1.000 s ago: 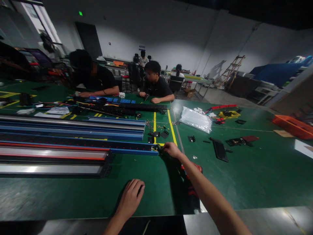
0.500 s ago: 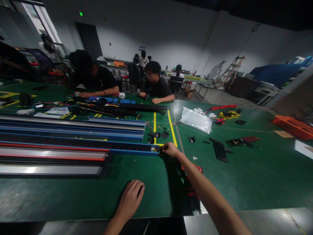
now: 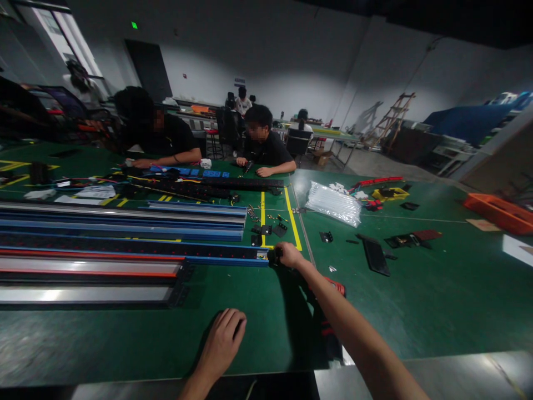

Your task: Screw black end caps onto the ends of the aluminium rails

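Observation:
My right hand (image 3: pixel 289 254) pinches a small black end piece (image 3: pixel 275 255) at the right end of a long blue-edged rail (image 3: pixel 225 253). Whether that piece touches the rail is hard to make out. Bits of wiring (image 3: pixel 262 255) show in the rail's open end. Nearer to me, my left hand (image 3: pixel 225 335) rests on the green table (image 3: pixel 250 294), fingers loosely bent, thumb apart, nothing in it. Beyond the rail lie several black brackets (image 3: pixel 266 229) and loose screws (image 3: pixel 253 213). Partly under my right forearm is a red and black power drill (image 3: pixel 331 328).
Blue and silver profiles (image 3: pixel 200 229) and orange-edged panels (image 3: pixel 91 272) fill the left. To the right are a clear-wrapped pack (image 3: pixel 333 204), a black flat part (image 3: pixel 373 255) and an orange bin (image 3: pixel 499 213). Two co-workers (image 3: pixel 270 147) sit across the table.
My right hand has turned slightly at the rail end, with the black piece still in its fingers. My left hand stays almost where it was.

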Available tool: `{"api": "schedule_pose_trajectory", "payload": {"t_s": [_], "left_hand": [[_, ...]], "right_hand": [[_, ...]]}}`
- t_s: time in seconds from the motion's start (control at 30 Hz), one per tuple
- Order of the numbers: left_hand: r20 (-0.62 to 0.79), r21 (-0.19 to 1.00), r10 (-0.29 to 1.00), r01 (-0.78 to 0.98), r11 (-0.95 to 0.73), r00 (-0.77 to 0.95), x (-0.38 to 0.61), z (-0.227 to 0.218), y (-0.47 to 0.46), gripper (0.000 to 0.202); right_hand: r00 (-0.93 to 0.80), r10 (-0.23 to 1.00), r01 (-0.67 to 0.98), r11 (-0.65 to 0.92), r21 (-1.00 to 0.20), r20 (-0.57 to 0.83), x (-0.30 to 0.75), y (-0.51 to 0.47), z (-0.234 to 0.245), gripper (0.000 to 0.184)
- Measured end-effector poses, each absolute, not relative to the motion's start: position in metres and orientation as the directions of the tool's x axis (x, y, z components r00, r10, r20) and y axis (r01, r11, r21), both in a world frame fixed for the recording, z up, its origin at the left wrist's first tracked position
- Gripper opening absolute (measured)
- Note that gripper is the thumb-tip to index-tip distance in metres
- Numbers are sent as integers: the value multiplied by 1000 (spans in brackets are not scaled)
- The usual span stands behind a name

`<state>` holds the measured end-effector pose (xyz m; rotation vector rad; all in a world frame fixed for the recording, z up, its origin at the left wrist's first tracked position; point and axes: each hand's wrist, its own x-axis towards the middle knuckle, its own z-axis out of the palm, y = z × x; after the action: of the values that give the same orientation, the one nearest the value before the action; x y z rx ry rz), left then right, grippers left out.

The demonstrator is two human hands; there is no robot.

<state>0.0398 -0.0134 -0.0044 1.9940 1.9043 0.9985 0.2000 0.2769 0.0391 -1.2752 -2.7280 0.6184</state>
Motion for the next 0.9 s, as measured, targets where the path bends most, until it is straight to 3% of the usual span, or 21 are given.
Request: {"api": "schedule_pose_trajectory", "payload": {"t_s": [0.57, 0.9], "left_hand": [[309, 570, 950, 810, -137, -57, 39, -8, -11, 16], [318, 548, 947, 824, -145, -45, 40, -7, -9, 18]], "right_hand": [[-659, 746, 716, 585, -382, -93, 183, 268, 37, 37], [-723, 687, 625, 610, -488, -68, 188, 271, 39, 38]]}}
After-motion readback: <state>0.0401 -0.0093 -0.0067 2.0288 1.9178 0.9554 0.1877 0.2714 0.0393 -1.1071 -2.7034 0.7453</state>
